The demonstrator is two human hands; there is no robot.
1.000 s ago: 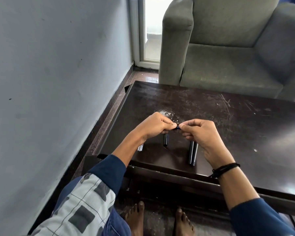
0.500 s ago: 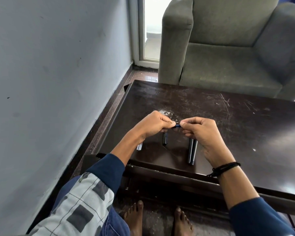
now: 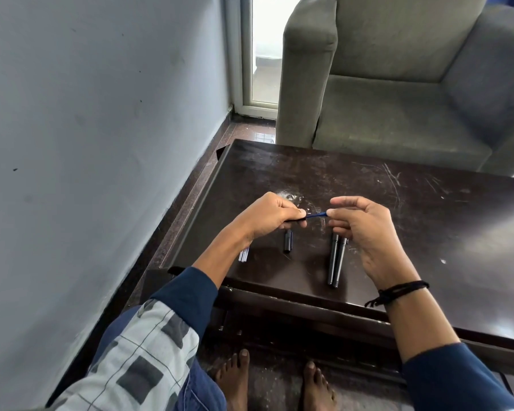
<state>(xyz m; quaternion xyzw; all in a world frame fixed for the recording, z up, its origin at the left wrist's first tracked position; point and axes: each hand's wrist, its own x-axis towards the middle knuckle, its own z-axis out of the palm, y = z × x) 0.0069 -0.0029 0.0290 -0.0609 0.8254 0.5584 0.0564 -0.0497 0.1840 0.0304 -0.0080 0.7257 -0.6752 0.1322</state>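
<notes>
Above the dark table [image 3: 398,209], my left hand [image 3: 269,216] grips a dark pen part, mostly hidden in my fist. A thin blue refill [image 3: 317,215] sticks out of it to the right. My right hand [image 3: 368,232] pinches the refill's free end between thumb and forefinger, its other fingers loosely curled. On the table below lie a short black cap [image 3: 288,241], two long black pen barrels [image 3: 336,261] side by side, and some pale thin refills [image 3: 243,255] partly hidden behind my left forearm.
A grey armchair [image 3: 398,84] stands just beyond the table's far edge. A blue-grey wall [image 3: 86,143] runs close along the left side. My bare feet [image 3: 235,378] rest on the floor under the table's near edge.
My hands have drawn apart, the right one moving rightward. The blue refill, barely visible between the fingertips before, now shows a longer stretch out of the part in my left hand.
</notes>
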